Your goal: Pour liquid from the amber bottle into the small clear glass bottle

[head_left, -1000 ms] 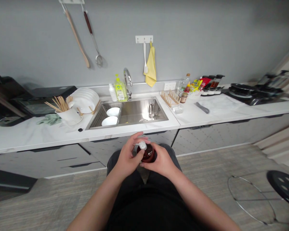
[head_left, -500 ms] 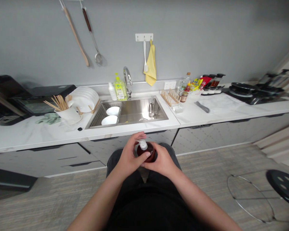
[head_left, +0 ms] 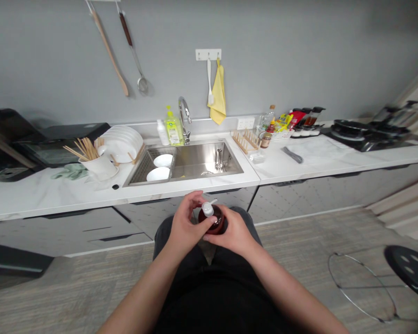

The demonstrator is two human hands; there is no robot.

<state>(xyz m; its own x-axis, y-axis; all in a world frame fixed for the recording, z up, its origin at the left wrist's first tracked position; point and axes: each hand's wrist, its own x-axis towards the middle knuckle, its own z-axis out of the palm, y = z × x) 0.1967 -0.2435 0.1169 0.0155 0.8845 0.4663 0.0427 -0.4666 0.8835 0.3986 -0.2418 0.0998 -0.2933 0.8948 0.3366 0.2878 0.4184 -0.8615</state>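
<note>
Low over my lap, in front of the counter, is a dark reddish-brown pump bottle [head_left: 217, 228] with a white pump head [head_left: 208, 208]. The spout of the pump points to the right. My right hand [head_left: 235, 230] is wrapped round the bottle's right side. My left hand [head_left: 189, 221] curves round the left side, its thumb lying across the top of the bottle and its fingers bent beside the pump head. The left fingertips are partly hidden behind the pump.
Ahead is a sink [head_left: 204, 160] with white bowls [head_left: 159, 174] in its rack. Plates [head_left: 121, 141] and a chopstick holder [head_left: 99, 165] stand left of it. Right of it are a wooden rack [head_left: 245, 141], grey tongs-like utensil [head_left: 292, 155] and stove [head_left: 369, 132]. A black stool [head_left: 409, 269] stands at right.
The pump head has turned, so its spout has swung from the left to the right. My left fingers have shifted slightly left and curled more. My right hand keeps hold of the bottle.
</note>
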